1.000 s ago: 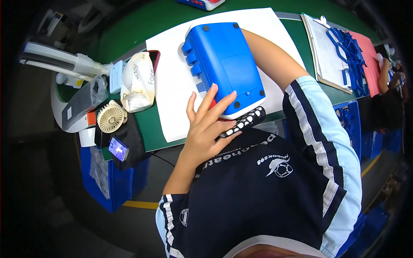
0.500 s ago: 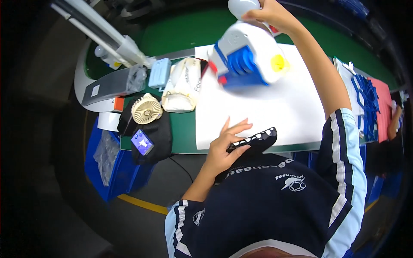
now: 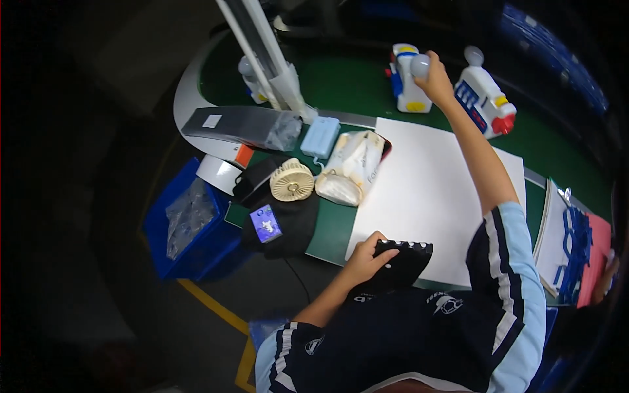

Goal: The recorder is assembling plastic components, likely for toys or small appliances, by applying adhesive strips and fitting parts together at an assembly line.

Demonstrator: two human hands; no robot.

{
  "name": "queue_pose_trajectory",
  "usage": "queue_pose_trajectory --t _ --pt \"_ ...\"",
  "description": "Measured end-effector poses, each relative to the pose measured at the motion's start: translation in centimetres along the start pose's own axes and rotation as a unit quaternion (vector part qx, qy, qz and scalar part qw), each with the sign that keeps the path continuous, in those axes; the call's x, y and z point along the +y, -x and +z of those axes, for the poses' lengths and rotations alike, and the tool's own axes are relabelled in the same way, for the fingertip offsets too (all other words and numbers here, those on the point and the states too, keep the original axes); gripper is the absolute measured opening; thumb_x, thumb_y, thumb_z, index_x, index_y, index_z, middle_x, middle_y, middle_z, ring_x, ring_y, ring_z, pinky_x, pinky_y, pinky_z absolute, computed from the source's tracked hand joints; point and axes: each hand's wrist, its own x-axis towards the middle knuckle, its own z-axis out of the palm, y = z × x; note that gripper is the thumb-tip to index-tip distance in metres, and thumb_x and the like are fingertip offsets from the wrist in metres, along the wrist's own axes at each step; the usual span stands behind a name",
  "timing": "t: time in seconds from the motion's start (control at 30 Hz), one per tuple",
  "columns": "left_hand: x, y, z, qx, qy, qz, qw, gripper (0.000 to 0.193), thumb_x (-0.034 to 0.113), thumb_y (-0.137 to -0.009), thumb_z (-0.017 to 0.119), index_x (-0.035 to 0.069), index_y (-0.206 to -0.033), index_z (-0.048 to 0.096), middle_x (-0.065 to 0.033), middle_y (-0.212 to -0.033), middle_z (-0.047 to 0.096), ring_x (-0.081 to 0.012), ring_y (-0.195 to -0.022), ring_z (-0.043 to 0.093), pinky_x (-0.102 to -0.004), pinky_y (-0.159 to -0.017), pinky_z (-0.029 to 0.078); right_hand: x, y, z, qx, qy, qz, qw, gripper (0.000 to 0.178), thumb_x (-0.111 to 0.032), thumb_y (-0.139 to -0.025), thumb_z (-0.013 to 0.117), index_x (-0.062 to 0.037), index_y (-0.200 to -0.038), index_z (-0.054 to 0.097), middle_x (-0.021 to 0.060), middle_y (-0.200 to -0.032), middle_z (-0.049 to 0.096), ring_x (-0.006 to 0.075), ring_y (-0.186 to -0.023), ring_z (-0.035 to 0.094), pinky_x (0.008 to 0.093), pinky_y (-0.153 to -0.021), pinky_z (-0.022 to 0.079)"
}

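My right hand (image 3: 436,80) reaches far out over the back of the table, fingers closed around the ball-shaped end of a white plastic toy (image 3: 414,98). Blue, yellow and red parts show on that toy, which is at the green surface beyond the white sheet. A matching toy (image 3: 481,95) with a pale ball and a red tip stands just right of it. Close to my body, my left hand (image 3: 368,262) grips a flat black object (image 3: 401,267) with a row of white dots along its upper edge; its kind is unclear.
A white sheet (image 3: 426,190) covers the middle of the table. To its left lie a tissue pack (image 3: 350,170), a light-blue box (image 3: 320,136), a cream fan (image 3: 292,181) and a purple box (image 3: 265,224). A blue bin (image 3: 170,252) stands lower left; blue straps (image 3: 572,249) lie right.
My right hand has carried the toy from above the white sheet to the far green surface. My left hand has tilted the black object. The view has shifted, showing the second toy.
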Motion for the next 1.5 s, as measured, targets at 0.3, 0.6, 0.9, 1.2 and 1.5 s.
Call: queue_pose_trajectory --t 0.3,0.6,0.9,1.2,1.5 --pt "-2.6 -1.8 -1.9 -0.049 0.129 -0.037 0.99 0.02 0.014 -0.082 0.062 0.003 -0.082 0.045 -0.0015 -0.067 0.055 -0.0042 -0.063 0.049 -0.0212 -0.054 0.041 -11.2 -2.3 3.2 0.045 0.145 -0.311 0.938 0.054 -0.008 -0.067 0.062 -0.0079 -0.119 0.046 0.024 -0.127 0.038 0.039 -0.118 0.036 0.0446 -0.094 0.036" --pt "-4.2 -3.1 -3.6 -0.139 0.142 -0.105 0.974 0.017 0.014 -0.083 0.06 0.004 -0.087 0.047 -0.0004 -0.076 0.05 -0.0056 -0.074 0.044 -0.0227 -0.063 0.039 -23.3 -8.1 19.4 -0.057 0.17 -0.448 0.876 0.053 -0.012 -0.073 0.054 -0.0128 -0.125 0.044 0.0137 -0.139 0.027 0.0322 -0.122 0.033 0.0408 -0.088 0.039" --pt "-5.2 -3.1 -4.0 -0.137 0.136 -0.116 0.974 0.022 0.022 -0.086 0.056 0.004 -0.089 0.043 -0.0054 -0.074 0.047 -0.0105 -0.069 0.043 -0.0258 -0.062 0.037 -25.9 -10.7 24.9 -0.15 -0.093 -0.507 0.844 0.039 -0.027 -0.075 0.058 -0.0104 -0.109 0.058 0.0112 -0.106 0.059 0.0262 -0.098 0.055 0.0328 -0.088 0.041" --pt "-4.3 -4.2 -4.3 -0.136 0.156 -0.17 0.964 0.021 0.019 -0.085 0.056 0.004 -0.097 0.046 -0.0039 -0.082 0.051 -0.0092 -0.076 0.045 -0.0241 -0.067 0.038 -24.8 -10.4 24.7 -0.087 0.006 -0.48 0.873 0.03 -0.018 -0.071 0.054 -0.0053 -0.098 0.059 0.0172 -0.095 0.056 0.0303 -0.077 0.058 0.0359 -0.073 0.047" --pt "-6.4 -3.7 -3.0 -0.12 0.158 -0.165 0.966 0.016 0.014 -0.086 0.057 0.008 -0.092 0.044 0.002 -0.073 0.047 -0.0036 -0.066 0.042 -0.0181 -0.053 0.033 -23.4 -8.5 21.2 -0.105 -0.027 -0.433 0.895 0.043 -0.015 -0.062 0.064 -0.0039 -0.102 0.052 0.0146 -0.088 0.058 0.0271 -0.083 0.059 0.0375 -0.067 0.045"
